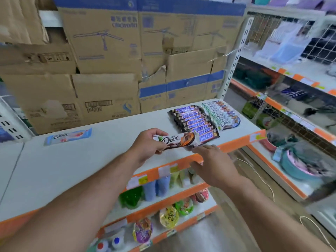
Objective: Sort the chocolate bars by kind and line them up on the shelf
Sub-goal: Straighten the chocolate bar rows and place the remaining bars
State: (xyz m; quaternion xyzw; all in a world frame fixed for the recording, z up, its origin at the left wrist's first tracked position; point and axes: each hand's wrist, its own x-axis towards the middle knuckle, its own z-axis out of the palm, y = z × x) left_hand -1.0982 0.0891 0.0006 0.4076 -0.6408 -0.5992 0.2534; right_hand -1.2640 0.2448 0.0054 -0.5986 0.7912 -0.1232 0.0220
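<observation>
Seen from the camera on my head, my left hand (147,144) has hold of the brown Dove bar (179,140) by its left end. The thumb lies along the top edge of the wrapper and the other fingers curl round underneath. The bar lies level, label facing up, in the air just above the front part of the shelf (109,151).

My right hand (214,160) is close under the bar's right end. The forefinger reaches out towards the wrapper's corner and the other fingers are loosely bent below it, over the orange edge strip (236,142). I cannot tell whether that hand pinches the wrapper, only touches it, or is just short of it.

Just behind the right end of the held bar lies a row of Snickers bars (194,122). They lie side by side, overlapping, and run back from the shelf's front edge. Right beside them, on their right, is a row of Dove bars (221,113), laid the same way and reaching to the shelf's right corner.

Well apart on the left, a single light-blue Dove bar (68,136) lies flat on the shelf, near the stacked cardboard boxes (101,51) that stand along the back.

Below the orange strip are lower shelves with packaged goods (169,217), blurred.
</observation>
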